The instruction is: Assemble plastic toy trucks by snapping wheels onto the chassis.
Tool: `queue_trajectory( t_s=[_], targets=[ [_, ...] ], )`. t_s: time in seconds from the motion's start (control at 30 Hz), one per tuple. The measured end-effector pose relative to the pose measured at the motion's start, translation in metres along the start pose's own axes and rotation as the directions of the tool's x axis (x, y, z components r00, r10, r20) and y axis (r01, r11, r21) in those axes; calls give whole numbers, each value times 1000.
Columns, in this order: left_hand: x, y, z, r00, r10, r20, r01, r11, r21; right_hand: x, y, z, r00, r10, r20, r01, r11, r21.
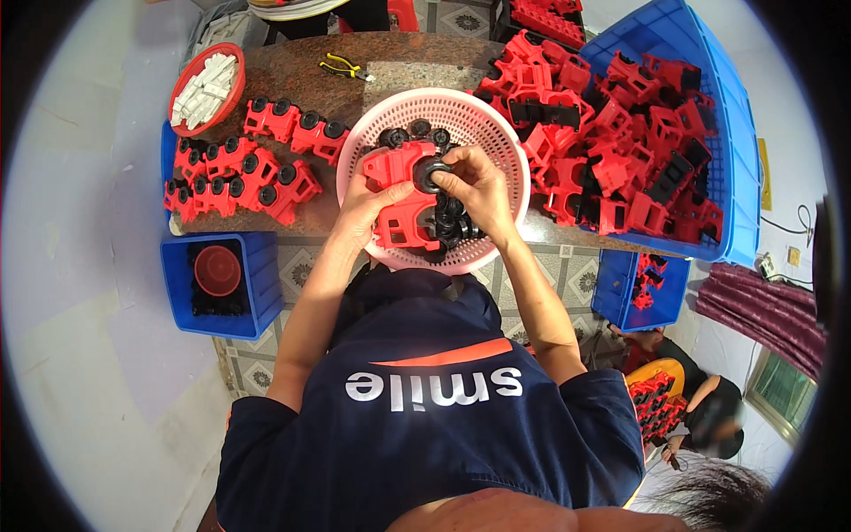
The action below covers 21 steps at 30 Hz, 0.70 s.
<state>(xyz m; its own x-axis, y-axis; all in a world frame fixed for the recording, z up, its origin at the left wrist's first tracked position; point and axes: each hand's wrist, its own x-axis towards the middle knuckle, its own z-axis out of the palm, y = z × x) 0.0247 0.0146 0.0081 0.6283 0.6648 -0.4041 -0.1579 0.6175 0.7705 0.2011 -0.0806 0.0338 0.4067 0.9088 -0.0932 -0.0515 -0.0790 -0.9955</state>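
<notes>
Over a pink perforated basket (381,113), my left hand (365,206) grips a red plastic toy car body (403,217) by its left side. A black toy wheel (426,175) is pinched between the thumb and fingers of my right hand (477,184), against the right side of the car body. Below and around the car body, several loose black wheels (450,226) lie in the basket. Part of the basket's contents is hidden by my hands and the car body.
Red cars with black wheels (257,173) stand in rows at left, near a red basket of white pieces (238,89). Yellow-handled pliers (344,67) lie behind. A blue crate (731,133) spills red bodies at right. Blue bins (266,284) stand below. Another person (705,403) sits lower right.
</notes>
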Motion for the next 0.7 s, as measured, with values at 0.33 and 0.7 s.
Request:
queue_trajectory(
  t_s=[0.33, 0.7],
  targets=[
    [-33, -17, -13, 986, -98, 133, 87, 992, 91, -33, 24, 4, 918, 182, 352, -255, 952, 172],
    [-52, -29, -19, 996, 32, -84, -8, 960, 278, 33, 99, 3, 891, 165, 423, -257, 951, 170]
  ],
)
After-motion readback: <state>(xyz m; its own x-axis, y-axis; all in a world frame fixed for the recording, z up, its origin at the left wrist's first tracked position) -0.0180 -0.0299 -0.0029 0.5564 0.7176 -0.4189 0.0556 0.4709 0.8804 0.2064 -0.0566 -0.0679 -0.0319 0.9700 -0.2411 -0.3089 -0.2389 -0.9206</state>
